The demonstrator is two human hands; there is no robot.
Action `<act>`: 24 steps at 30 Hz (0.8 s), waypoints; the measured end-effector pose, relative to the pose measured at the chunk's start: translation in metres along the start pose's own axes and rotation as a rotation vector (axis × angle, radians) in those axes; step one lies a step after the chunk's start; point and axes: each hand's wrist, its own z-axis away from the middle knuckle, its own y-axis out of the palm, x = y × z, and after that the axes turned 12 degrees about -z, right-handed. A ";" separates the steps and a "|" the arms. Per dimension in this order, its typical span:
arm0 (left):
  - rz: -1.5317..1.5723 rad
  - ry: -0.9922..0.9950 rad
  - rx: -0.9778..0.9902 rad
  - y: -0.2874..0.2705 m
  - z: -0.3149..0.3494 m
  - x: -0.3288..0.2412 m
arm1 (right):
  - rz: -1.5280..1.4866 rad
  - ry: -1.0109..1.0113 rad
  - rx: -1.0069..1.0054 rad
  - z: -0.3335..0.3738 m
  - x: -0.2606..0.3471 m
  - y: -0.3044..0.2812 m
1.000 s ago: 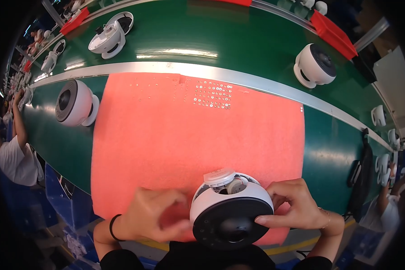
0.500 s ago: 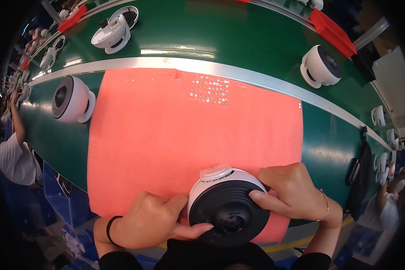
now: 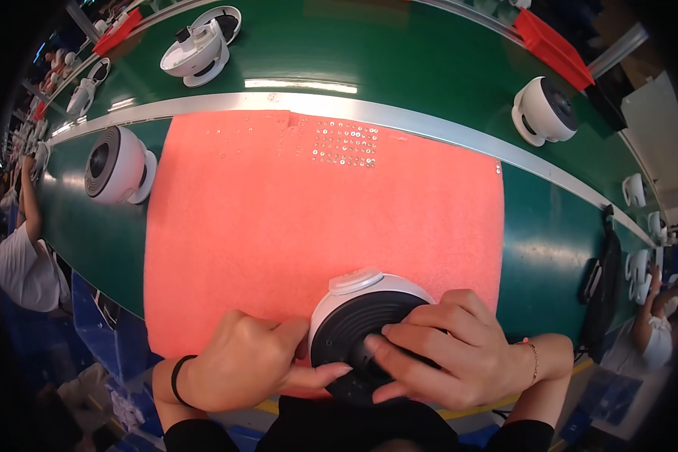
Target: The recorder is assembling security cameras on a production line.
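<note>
Our left hand [image 3: 245,361] pinches the round device [image 3: 354,320], likely steadying it. Our right hand [image 3: 456,352] partly covers it, grip unclear.

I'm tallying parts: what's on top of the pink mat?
On the pink mat: small silvery pieces, probably screws, in rows toward its far edge. Nearer, the left hand, right hand and black-faced round device hide whatever lies beneath.

At the counter's [image 3: 550,256] near edge is the held ball-shaped device [image 3: 348,322]; beyond it, screws [image 3: 345,143] lie on the mat [image 3: 316,218]; a second device [image 3: 119,167] stands left.
</note>
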 end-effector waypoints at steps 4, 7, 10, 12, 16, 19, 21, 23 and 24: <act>-0.011 -0.014 0.040 -0.001 0.000 0.000 | -0.163 -0.043 0.056 -0.004 -0.003 -0.002; -0.004 -0.021 0.061 -0.001 0.001 0.001 | -0.214 -0.045 0.183 -0.003 0.002 -0.001; -0.005 -0.002 0.050 0.000 -0.001 0.004 | -0.220 -0.006 0.167 -0.006 0.002 -0.002; -0.018 0.000 0.041 0.001 0.001 0.005 | -0.185 0.062 -0.004 -0.003 -0.002 0.001; -0.012 -0.022 0.042 0.001 0.000 0.005 | -0.218 -0.005 0.010 0.004 -0.014 0.001; -0.058 -0.037 0.043 0.003 0.003 0.006 | -0.365 -0.027 0.214 -0.002 -0.023 -0.005; -0.083 -0.014 0.031 0.005 -0.002 0.010 | -0.355 0.041 0.232 -0.002 -0.025 -0.007; -0.070 -0.058 0.118 0.006 -0.011 0.016 | -0.301 0.174 0.213 0.006 -0.025 -0.004; -0.079 -0.072 0.116 0.009 -0.012 0.017 | -0.540 0.350 0.092 0.010 -0.031 0.004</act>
